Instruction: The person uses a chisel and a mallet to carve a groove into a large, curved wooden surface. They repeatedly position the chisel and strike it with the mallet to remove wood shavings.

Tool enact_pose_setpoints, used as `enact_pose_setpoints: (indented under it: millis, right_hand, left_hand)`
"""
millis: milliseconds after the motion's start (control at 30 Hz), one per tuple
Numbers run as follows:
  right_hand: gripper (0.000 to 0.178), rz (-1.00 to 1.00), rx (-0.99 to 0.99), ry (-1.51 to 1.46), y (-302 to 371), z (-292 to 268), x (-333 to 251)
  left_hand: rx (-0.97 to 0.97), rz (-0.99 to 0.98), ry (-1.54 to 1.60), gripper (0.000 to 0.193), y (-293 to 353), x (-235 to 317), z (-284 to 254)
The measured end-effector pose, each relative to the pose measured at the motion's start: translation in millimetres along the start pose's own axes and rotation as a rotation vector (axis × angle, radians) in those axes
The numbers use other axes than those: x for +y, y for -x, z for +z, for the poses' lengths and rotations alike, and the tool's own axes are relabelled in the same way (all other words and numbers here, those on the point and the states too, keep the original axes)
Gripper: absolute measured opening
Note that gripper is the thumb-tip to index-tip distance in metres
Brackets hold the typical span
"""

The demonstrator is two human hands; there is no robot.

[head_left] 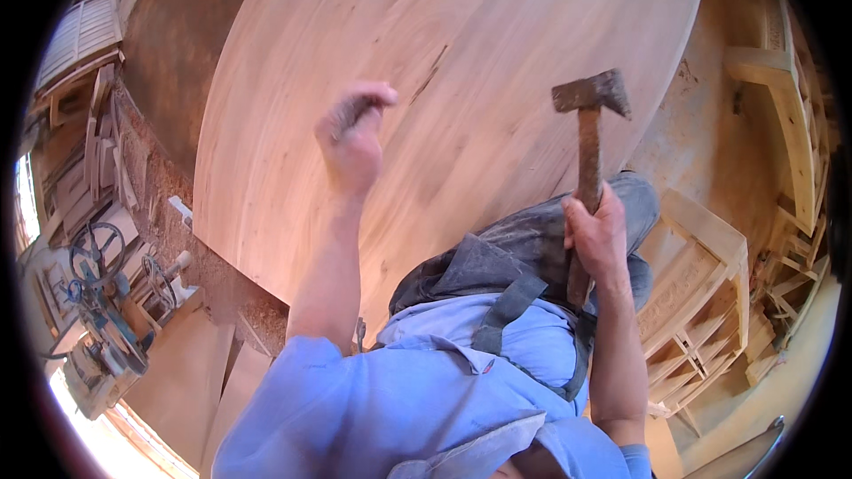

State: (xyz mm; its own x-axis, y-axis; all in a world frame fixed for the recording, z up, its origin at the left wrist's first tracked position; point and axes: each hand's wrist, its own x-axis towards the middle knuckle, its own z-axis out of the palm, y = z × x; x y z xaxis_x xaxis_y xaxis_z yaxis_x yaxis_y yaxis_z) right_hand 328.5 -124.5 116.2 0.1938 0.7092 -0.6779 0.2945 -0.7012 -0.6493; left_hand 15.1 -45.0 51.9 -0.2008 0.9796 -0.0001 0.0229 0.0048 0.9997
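Note:
My right hand (600,232) is wrapped round the wooden handle of a hammer (590,146). The hammer stands head up, its dark, worn metal head above my right knee and the handle's lower end near my waist. My left hand (353,137) is raised over a broad, pale wooden panel (461,27) with curved-looking edges. Its fingers are curled in and slightly blurred; whether anything small sits in them is hidden. A dark crack or knot mark runs in the panel's grain just right of that hand. My bent leg in dark trousers (532,222) rests at the panel's near right edge.
Pale wooden furniture frames (701,275) stand at the right, with another carved frame (781,98) farther up. At the left are a machine with a handwheel (98,248), stacked boards (98,151) and sawdust on the floor (169,204).

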Motion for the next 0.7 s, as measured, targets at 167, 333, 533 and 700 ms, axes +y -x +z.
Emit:
enact_pose_setpoints:
  millis: [167,333,533,700]
  right_hand:
    - [0.012,-0.025,-0.063,-0.028,-8.5,5.2,-3.2]
    - [0.012,-0.006,-0.092,-0.018,-12.3,8.5,-2.5]
    - [0.012,0.026,-0.088,0.051,-15.8,8.9,-7.3]
    - [0.014,0.037,-0.1,0.095,-19.7,12.2,-10.9]
  left_hand:
    - [0.052,-0.19,0.468,0.016,-34.4,-3.4,-16.7]
    - [0.035,-0.285,0.501,0.02,-39.2,-25.5,-10.7]
    - [0.004,-0.304,0.488,0.025,-45.6,-29.6,-7.8]
    - [-0.013,-0.271,0.534,0.024,-57.7,-28.0,-1.4]
